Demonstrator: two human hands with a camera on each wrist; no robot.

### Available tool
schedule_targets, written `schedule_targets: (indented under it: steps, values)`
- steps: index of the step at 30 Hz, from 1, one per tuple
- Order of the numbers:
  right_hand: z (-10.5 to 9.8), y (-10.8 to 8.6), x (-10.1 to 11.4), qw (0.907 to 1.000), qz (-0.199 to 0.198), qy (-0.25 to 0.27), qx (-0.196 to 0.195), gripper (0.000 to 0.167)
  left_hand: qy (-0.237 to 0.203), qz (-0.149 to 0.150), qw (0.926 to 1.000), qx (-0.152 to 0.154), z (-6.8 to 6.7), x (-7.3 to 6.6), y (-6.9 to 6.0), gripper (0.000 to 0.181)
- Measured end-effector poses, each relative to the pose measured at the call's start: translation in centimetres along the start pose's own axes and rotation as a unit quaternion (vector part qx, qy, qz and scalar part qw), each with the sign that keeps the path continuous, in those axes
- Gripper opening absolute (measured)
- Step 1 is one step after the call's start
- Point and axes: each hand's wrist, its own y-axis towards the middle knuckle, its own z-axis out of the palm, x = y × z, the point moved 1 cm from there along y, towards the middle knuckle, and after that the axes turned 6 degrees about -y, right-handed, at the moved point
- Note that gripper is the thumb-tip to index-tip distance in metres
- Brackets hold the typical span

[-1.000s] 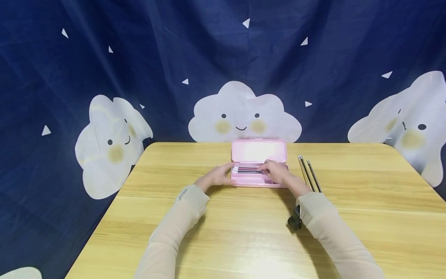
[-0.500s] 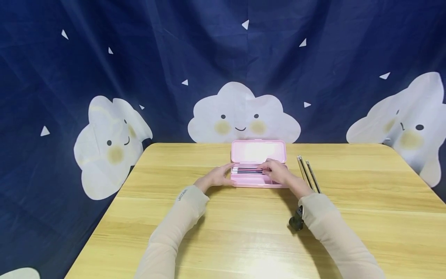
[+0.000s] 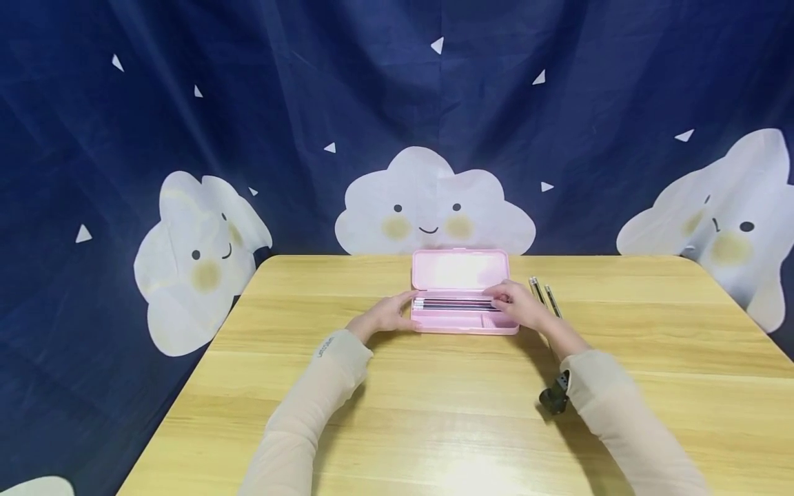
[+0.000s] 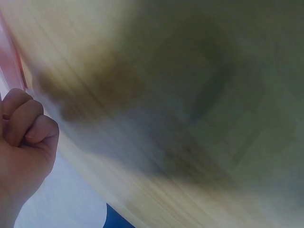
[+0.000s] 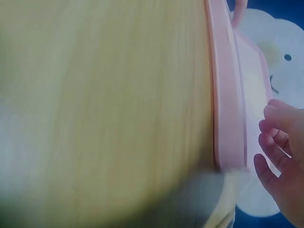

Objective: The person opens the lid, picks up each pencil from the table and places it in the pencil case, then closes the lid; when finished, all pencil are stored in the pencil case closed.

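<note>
A pink pencil case (image 3: 446, 321) stands with its lid (image 3: 459, 269) raised at the table's far edge. Several pencils (image 3: 453, 304) lie lengthwise in its rear part. The left hand (image 3: 387, 314) grips the case's left end, thumb at the front and fingers behind; the left wrist view shows this hand (image 4: 28, 142) with curled fingers beside the pink edge (image 4: 10, 61). Over the case's right end is the right hand (image 3: 521, 305). In the right wrist view, the right hand (image 5: 285, 154) has loosely bent, parted fingers with nothing visible between them; whether it touches the pencils cannot be told.
More pencils (image 3: 554, 302) lie on the wooden table (image 3: 434, 413) just right of the case, partly hidden by the right forearm. A black device (image 3: 555, 396) is at the right wrist. Behind the table hangs a dark blue curtain (image 3: 384, 83) with white clouds.
The right hand has moved right along the case, uncovering more of the pencils and the case's right part. The left hand has stayed at the left end.
</note>
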Motion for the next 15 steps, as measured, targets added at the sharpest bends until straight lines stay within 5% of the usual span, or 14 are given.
schedule_targets:
  steps: [15]
  values:
    - [-3.6, -4.2, -3.5, 0.9986, 0.019, -0.030, -0.040, 0.023, 0.001, -0.012, 0.9999, 0.004, 0.0, -0.3, -0.1, 0.084]
